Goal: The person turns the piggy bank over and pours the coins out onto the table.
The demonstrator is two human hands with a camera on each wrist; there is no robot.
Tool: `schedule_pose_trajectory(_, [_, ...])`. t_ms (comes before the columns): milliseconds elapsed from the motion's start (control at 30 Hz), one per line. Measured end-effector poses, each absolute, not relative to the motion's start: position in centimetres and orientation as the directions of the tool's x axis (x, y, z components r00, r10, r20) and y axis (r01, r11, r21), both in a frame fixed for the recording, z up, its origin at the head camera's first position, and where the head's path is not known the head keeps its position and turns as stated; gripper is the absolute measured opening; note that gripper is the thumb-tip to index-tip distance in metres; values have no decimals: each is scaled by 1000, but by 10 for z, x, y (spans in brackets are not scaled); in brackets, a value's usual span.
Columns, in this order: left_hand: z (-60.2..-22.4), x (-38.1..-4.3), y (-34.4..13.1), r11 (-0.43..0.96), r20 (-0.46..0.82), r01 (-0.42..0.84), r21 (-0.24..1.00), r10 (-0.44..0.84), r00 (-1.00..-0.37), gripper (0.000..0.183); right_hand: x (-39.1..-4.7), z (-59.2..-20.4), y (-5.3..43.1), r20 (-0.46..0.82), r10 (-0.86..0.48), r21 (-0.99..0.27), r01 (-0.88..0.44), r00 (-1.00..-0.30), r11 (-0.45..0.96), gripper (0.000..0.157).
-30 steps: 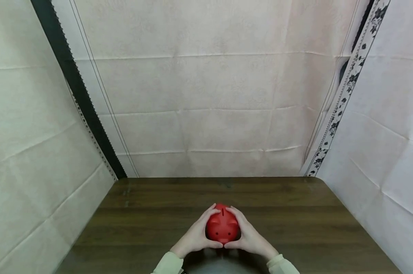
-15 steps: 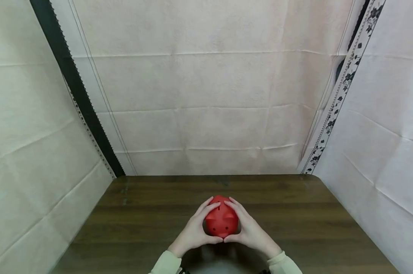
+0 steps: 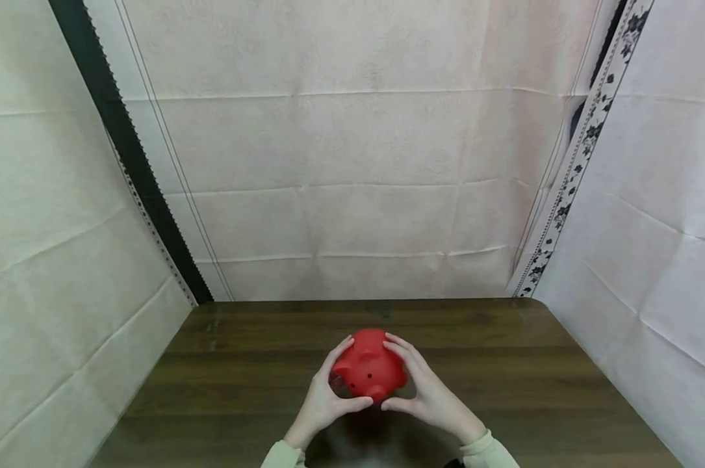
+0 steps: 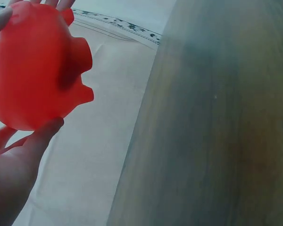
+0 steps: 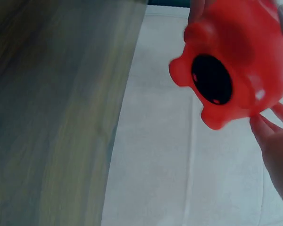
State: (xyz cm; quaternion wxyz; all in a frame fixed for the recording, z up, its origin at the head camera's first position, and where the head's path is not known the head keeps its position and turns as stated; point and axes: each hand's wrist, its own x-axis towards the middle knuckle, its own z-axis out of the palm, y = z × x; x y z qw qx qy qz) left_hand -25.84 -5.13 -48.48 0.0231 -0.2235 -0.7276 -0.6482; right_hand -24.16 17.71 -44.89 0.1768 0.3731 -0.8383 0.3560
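A round red piggy bank (image 3: 368, 365) is held between both hands above the table. My left hand (image 3: 324, 393) grips its left side, fingers along the top and thumb at the lower front; in the left wrist view its stubby feet (image 4: 80, 55) point toward the table. My right hand (image 3: 425, 396) holds the right side with curved fingers and thumb. Seen from the right wrist, a round black plug (image 5: 212, 79) sits in the underside between the feet. The pig's face is turned toward the lower right in the head view, one eye showing.
Below the hands spreads a dark brown wooden table (image 3: 241, 364), whose far edge meets a creased pale cloth backdrop (image 3: 358, 143). Similar cloth hangs on the left (image 3: 65, 260) and right (image 3: 650, 260), the right one with a floral border.
The piggy bank has risen slightly and turned, its face swinging from straight toward me to the lower right. The left hand has shifted a little left around it; both hands keep holding.
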Motion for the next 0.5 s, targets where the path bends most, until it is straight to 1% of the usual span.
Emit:
schedule_pose_trajectory(133, [-484,-256,-49,31,342,368,929,303,-890,90,-240,-448,174,543,-444,-530,-701,-713,478,96])
schedule_pose_trajectory(233, [-484,-252,-49,19,358,381,924,303,-883,91,-239,-450,173,505,-413,-602,-652,-758,461,99])
schedule_pose_trajectory(367, [-484,-249,-49,-9,362,376,927,287,-887,92,-241,-455,174,417,-392,-723,-561,-820,403,105])
schedule_pose_trajectory(500, [-482,-250,-48,-39,353,358,933,296,-887,92,-244,-458,174,363,-383,-791,-499,-849,354,104])
